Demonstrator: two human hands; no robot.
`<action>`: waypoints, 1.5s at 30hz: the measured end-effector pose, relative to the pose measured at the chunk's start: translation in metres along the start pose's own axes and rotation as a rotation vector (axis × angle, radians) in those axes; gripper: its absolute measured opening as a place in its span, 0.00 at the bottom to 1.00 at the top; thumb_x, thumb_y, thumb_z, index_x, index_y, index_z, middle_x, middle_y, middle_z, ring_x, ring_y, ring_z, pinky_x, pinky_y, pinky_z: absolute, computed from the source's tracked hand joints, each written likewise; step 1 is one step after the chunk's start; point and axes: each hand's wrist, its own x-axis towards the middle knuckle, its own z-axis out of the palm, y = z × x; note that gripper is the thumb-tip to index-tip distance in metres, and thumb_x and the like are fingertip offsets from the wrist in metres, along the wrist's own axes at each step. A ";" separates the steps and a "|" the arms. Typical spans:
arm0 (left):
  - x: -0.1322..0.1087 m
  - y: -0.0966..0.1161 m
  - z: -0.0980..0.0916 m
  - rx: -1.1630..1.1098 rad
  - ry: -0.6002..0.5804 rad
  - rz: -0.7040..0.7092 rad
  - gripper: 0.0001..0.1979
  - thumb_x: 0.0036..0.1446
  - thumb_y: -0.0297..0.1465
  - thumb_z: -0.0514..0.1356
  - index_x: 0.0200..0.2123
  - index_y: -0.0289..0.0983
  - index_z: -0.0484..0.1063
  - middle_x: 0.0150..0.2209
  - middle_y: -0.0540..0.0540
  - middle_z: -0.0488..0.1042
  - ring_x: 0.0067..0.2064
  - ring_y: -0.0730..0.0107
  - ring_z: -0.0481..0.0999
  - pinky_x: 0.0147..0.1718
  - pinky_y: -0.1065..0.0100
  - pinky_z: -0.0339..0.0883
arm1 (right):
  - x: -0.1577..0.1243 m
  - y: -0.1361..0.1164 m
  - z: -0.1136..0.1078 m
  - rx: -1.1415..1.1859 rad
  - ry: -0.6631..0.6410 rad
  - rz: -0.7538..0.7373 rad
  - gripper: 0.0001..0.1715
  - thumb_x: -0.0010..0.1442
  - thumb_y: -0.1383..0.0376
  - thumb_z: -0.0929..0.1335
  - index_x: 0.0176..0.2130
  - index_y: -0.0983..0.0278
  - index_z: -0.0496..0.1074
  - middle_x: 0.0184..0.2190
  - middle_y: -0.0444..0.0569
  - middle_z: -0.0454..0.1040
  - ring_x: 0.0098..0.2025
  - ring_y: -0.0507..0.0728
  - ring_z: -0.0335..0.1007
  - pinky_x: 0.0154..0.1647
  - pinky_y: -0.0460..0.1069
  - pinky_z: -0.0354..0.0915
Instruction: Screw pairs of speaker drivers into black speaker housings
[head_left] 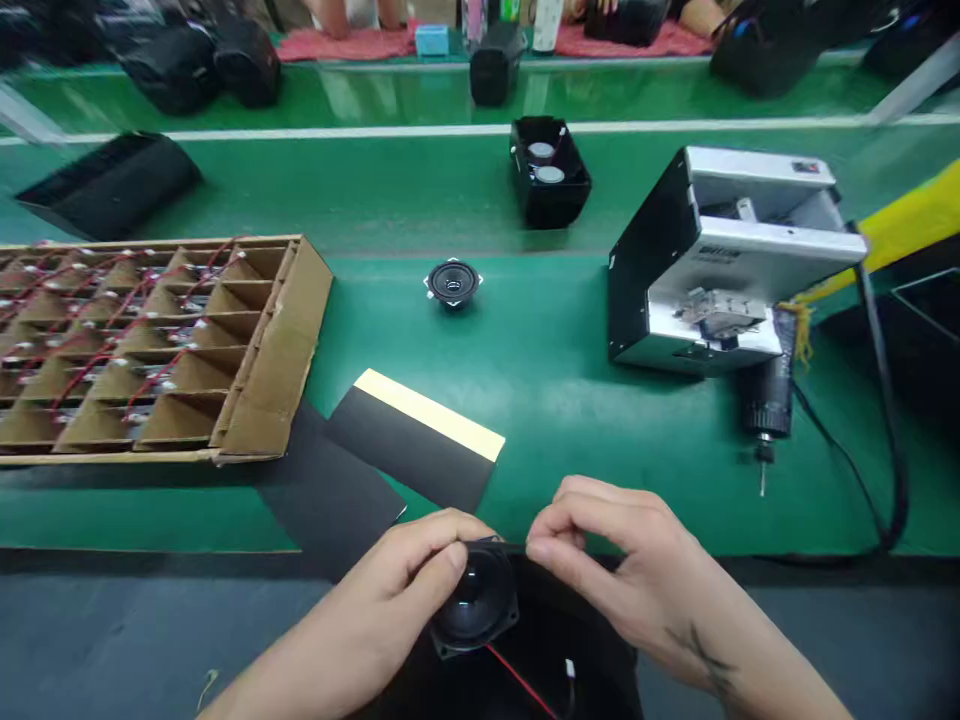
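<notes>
1. Holding a small black round speaker driver with a square frame (476,600) at the near edge of the green work table (570,400), the person's left hand (405,575) wraps its thumb and fingers closed around the driver's left rim.
2. The right hand (607,560) sits just right of the driver, its fingertips pinched narrowly together at the frame's upper right corner; whether something tiny is caught between them cannot be told.
3. A thin red wire (517,680) and a small white connector (570,668) trail from under the driver toward the near edge of the view.
4. Just beyond the hands lies a black sheet with a pale yellow strip along its far edge (420,435), overlapping a second dark sheet (330,500) to its left.
5. At the far left sits a brown cardboard tray divided into many cells (292,330), the cells filled with parts that show red wires.
6. Near the middle of the table, well apart from the hands, a second small black speaker driver (453,283) rests face up.
7. Farther back stands a black open box with two pale round discs inside (550,175).
8. To the right a silver and black metal machine (720,270) stands tilted, with a black electric screwdriver (766,400) lying at its near right side, tip pointing toward the near edge, and a black cable (877,400) curving away beside it.
</notes>
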 end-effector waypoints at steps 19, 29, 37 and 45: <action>-0.001 0.006 0.008 -0.005 0.010 -0.043 0.18 0.76 0.45 0.48 0.42 0.42 0.71 0.45 0.49 0.78 0.47 0.65 0.75 0.49 0.67 0.67 | 0.002 -0.004 -0.002 0.004 0.013 0.057 0.15 0.70 0.62 0.69 0.30 0.58 0.76 0.27 0.37 0.74 0.29 0.48 0.66 0.31 0.46 0.61; 0.003 0.004 0.011 -0.010 0.038 -0.046 0.19 0.77 0.45 0.47 0.42 0.42 0.72 0.44 0.50 0.76 0.45 0.66 0.73 0.48 0.68 0.66 | -0.003 0.007 0.003 0.039 0.014 0.060 0.13 0.70 0.62 0.69 0.32 0.57 0.78 0.28 0.38 0.74 0.30 0.48 0.67 0.32 0.46 0.61; 0.004 -0.001 0.014 -0.029 0.075 -0.030 0.18 0.77 0.46 0.47 0.42 0.44 0.70 0.46 0.50 0.74 0.48 0.66 0.72 0.49 0.68 0.65 | -0.010 0.012 0.007 0.078 0.051 0.063 0.07 0.70 0.60 0.71 0.38 0.55 0.79 0.28 0.37 0.72 0.30 0.48 0.66 0.32 0.46 0.62; 0.004 -0.004 0.017 -0.026 0.079 -0.026 0.18 0.76 0.47 0.48 0.41 0.44 0.70 0.44 0.51 0.73 0.44 0.68 0.70 0.47 0.68 0.63 | -0.008 0.008 0.004 0.087 0.095 0.007 0.12 0.70 0.62 0.70 0.33 0.59 0.76 0.28 0.38 0.73 0.30 0.48 0.67 0.32 0.47 0.61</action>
